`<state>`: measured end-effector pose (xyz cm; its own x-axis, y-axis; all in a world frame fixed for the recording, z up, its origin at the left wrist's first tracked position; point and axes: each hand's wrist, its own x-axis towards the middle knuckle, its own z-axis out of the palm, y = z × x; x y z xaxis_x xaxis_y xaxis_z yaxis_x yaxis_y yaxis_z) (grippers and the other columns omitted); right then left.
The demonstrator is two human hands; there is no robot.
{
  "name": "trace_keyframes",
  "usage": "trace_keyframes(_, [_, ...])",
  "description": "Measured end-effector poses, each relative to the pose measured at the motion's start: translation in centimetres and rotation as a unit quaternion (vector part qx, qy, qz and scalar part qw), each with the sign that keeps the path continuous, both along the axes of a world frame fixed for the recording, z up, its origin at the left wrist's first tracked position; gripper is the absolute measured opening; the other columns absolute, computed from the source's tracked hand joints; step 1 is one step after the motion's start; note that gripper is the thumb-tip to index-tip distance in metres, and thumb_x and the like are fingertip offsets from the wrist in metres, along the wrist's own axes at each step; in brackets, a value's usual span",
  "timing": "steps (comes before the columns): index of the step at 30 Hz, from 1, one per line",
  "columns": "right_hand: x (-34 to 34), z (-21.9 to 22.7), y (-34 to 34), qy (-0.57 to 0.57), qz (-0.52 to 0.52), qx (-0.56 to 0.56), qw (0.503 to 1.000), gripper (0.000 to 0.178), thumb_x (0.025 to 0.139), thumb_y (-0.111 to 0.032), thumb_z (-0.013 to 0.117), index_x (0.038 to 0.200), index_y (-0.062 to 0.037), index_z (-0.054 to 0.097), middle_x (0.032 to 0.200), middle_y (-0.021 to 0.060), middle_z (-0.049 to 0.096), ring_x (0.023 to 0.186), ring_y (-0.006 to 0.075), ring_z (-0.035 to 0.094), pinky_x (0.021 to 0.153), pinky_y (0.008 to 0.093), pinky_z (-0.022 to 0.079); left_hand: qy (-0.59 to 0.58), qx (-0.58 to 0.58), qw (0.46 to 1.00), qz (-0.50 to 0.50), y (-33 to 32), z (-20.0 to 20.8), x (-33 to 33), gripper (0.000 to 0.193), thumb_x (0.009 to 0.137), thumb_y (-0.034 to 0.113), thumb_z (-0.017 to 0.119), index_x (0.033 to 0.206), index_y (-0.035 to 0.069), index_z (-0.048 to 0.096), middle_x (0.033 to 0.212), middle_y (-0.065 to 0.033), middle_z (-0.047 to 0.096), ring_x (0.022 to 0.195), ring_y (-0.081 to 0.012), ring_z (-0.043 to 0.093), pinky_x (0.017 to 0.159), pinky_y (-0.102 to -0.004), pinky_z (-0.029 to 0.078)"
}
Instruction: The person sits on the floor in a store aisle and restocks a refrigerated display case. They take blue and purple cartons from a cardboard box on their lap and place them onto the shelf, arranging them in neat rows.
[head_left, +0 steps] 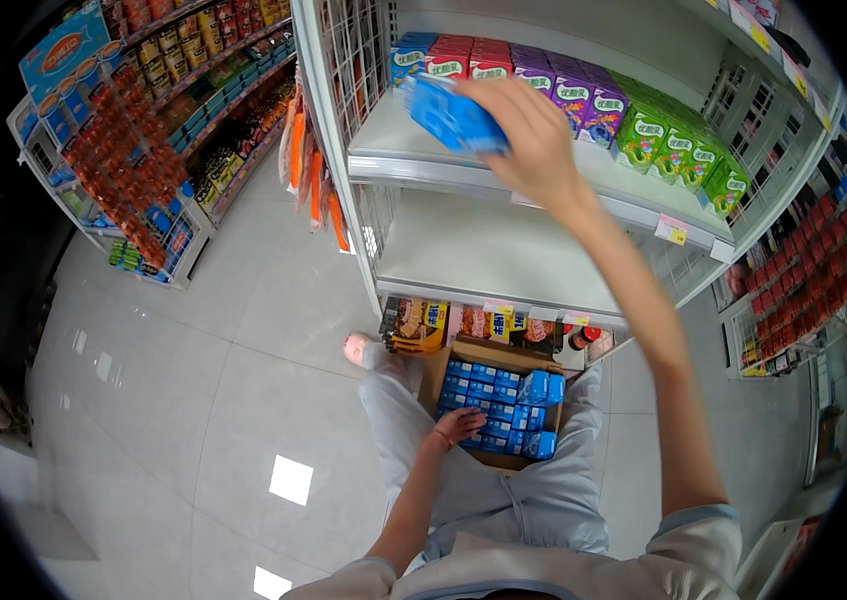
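Note:
My right hand (533, 140) is raised to the upper shelf, its fingers closed round a blue drink carton (455, 115) that is tilted and blurred by motion. Behind that carton, at the shelf's left end, stand blue drink cartons (409, 60). Down between my legs is an open cardboard box (435, 380) packed with rows of blue drink cartons (491, 392); a few on its right side lie askew. My left hand (459, 425) rests on the cartons at the box's left side, fingers spread out.
Red (448, 62), purple (571, 98) and green cartons (648, 138) line the upper shelf (423, 145). Below it is a bare middle shelf (493, 250), with packaged snacks (417, 322) on the bottom level. Orange-wrapped packets (313, 180) hang on the unit's left side. Other stocked racks stand left and right.

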<state>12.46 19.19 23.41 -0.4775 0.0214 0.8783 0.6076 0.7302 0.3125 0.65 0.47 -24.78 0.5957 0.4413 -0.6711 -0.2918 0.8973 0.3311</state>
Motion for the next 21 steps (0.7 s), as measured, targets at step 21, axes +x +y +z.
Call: trace_keyframes(21, [-10.2, -3.6, 18.5, -0.121, -0.361, -0.108, 0.918, 0.039, 0.075, -0.015, 0.055, 0.108, 0.0034, 0.050, 0.107, 0.0186, 0.055, 0.099, 0.0272, 0.054, 0.093, 0.0447, 0.033, 0.021, -0.034, 0.999, -0.025, 0.8, -0.3, 0.8, 0.041, 0.084, 0.032, 0.055, 0.117, 0.009, 0.047, 0.118, -0.0045, 0.055, 0.105, -0.0162, 0.053, 0.086, -0.0270, 0.042])
